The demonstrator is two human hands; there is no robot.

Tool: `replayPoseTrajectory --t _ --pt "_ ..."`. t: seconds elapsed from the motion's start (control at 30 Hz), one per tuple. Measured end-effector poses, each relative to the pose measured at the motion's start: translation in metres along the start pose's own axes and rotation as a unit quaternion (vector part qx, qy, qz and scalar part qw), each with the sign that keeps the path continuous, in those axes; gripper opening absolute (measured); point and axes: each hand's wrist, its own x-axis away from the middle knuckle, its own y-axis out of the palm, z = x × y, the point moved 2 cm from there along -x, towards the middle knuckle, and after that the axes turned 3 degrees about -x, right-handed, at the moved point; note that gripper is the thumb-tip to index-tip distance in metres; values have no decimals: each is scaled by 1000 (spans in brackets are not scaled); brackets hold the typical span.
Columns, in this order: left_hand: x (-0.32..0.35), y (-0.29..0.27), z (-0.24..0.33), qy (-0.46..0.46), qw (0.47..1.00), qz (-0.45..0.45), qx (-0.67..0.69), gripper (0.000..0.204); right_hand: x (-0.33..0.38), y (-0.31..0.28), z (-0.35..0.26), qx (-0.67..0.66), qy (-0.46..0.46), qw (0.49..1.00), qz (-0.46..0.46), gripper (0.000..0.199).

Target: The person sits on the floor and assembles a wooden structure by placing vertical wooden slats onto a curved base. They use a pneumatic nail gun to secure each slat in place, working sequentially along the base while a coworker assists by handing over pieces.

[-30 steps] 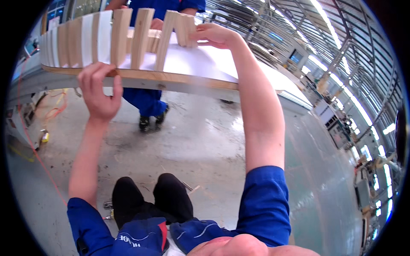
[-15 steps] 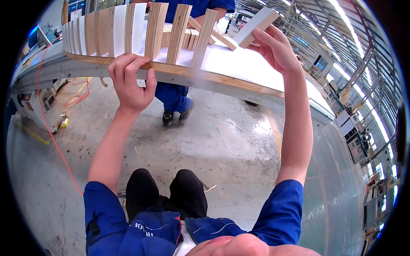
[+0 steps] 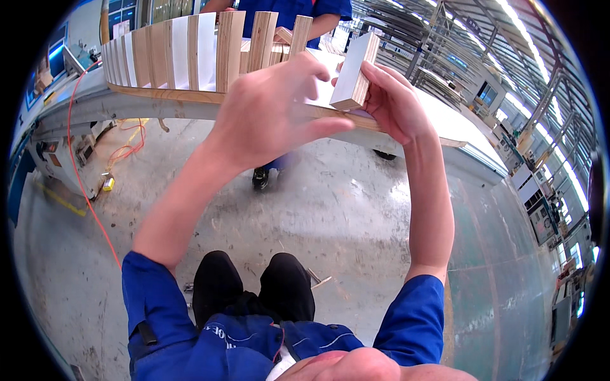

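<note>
My right hand (image 3: 399, 105) grips a plywood block (image 3: 348, 71) with a white face and a layered edge, tilted above the front edge of the board. My left hand (image 3: 264, 108) is slightly blurred, its thumb and fingers spread apart and pointing toward the block, with nothing seen in it. Behind the left hand, a row of upright plywood strips (image 3: 229, 54), some white-faced, stands along the wood-edged board (image 3: 168, 94). The left hand covers the lower ends of the nearest strips at the row's right end.
Across the board stands a co-worker in blue (image 3: 289, 11), partly hidden by the strips. An orange hose (image 3: 75, 162) hangs at the left to the floor. Racks of long stock (image 3: 438, 66) stand behind on the right. Small scraps (image 3: 321, 281) lie near my feet.
My left hand has left the board's edge by the strips and moved right, its fingers spreading. The right hand has brought the plywood block left and nearer, turning it more upright.
</note>
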Motion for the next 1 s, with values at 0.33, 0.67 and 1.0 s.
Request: replayPoseTrajectory --t 0.33,0.67,1.0 --pt "-22 19 -5 7 997 -40 64 26 -5 -23 1 -142 2 983 -114 51" --pt "28 -20 -52 99 953 209 -197 17 -3 0 4 134 -88 987 18 58" --pt "66 10 -77 108 934 221 -261 35 -33 18 -4 351 -156 923 -16 56"
